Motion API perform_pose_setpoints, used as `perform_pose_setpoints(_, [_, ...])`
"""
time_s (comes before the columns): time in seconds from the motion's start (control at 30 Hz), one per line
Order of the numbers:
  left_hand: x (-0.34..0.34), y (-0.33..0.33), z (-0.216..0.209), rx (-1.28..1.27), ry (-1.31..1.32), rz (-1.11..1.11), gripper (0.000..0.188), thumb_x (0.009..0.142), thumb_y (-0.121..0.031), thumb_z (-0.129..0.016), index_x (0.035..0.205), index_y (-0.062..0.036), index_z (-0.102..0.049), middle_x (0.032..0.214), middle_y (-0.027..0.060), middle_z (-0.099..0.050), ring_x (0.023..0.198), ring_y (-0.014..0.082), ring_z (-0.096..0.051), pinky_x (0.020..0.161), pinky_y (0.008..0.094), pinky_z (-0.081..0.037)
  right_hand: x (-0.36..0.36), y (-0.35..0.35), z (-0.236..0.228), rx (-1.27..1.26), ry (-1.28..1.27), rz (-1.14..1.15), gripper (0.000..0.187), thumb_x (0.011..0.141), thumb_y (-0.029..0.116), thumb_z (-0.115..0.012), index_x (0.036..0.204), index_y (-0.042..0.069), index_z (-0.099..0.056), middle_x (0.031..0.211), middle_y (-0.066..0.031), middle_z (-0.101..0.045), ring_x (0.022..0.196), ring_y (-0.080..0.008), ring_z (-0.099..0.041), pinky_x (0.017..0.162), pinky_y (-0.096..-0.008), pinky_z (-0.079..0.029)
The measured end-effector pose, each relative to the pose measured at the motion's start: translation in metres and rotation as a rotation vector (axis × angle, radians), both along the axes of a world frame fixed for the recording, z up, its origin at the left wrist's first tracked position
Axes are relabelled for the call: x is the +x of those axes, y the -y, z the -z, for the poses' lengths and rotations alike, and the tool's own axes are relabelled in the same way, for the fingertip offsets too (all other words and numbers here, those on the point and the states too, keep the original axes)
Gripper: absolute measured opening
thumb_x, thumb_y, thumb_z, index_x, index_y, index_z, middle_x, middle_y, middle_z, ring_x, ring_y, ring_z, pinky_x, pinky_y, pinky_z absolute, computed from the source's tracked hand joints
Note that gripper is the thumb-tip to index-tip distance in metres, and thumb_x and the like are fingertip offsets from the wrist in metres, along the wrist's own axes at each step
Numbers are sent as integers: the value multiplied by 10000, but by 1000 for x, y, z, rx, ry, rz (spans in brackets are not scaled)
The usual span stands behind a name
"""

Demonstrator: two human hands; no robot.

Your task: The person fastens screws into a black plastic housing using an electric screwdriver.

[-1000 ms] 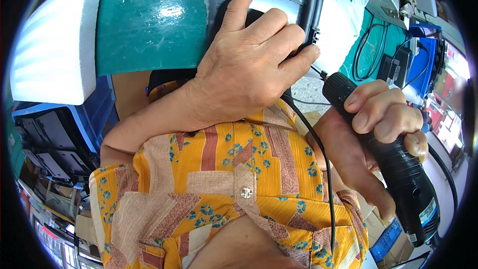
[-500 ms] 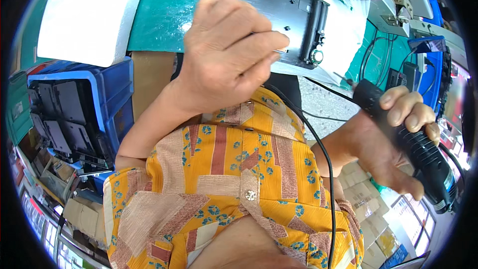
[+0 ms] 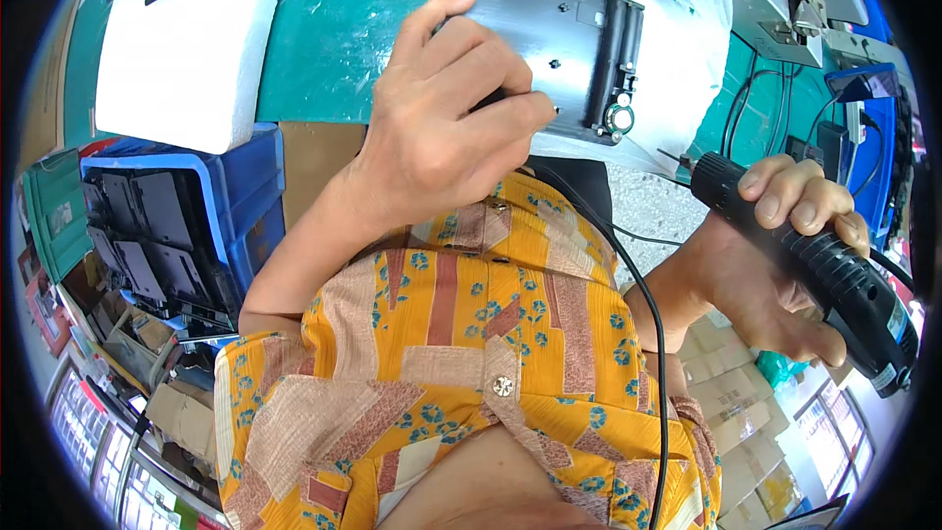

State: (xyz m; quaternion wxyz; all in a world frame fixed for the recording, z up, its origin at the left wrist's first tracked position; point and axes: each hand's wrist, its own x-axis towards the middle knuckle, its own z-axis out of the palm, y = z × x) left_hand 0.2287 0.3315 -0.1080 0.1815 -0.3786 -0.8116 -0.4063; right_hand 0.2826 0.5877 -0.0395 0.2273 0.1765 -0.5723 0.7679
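Observation:
A black electric screwdriver (image 3: 785, 236) lies in the grip of my right hand (image 3: 760, 275), its thin bit pointing up and left toward the work surface. Ahead of me a flat black plastic panel (image 3: 535, 25) rests on white wrapping, with a hinge-like bar and a round silver part (image 3: 619, 119) along its right side. My left hand (image 3: 456, 108) is closed, knuckles up, in front of the panel's near left corner. What its fingers hold, if anything, is hidden beneath them. The screwdriver bit is apart from the panel.
A white foam block (image 3: 177, 49) sits on the green tabletop (image 3: 324, 29) at left, with dark plates on its far end. Below it, a blue crate (image 3: 235, 191) holds several black panels (image 3: 157, 226). A metal-fitted machine (image 3: 785, 25) stands at far right. A black cable (image 3: 643, 304) crosses my front.
Relative to the panel, my left hand has shifted slightly nearer to me. The screwdriver remains in my right hand, and the view has moved a little.

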Motion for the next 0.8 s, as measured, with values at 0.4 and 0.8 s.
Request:
perform_pose_setpoints(0.4, [3,-1,1,27,-4,-1,212,621,-14,-806,815,-76,-744,800,28,-616,774,225,-616,1023,519,-482,1,-3,0,-30,-24,64,843,811,810,-624,1187,55,-646,953,-71,-559,796,-219,-552,697,-380,-454])
perform_pose_setpoints(0.8, [6,-2,4,38,-72,0,268,578,-26,-805,833,-88,-749,806,21,-617,789,229,-607,1035,537,-480,-4,-22,5,53,-75,-46,921,822,873,-547,1297,84,-552,1032,-86,-564,825,-220,-582,712,-373,-504])
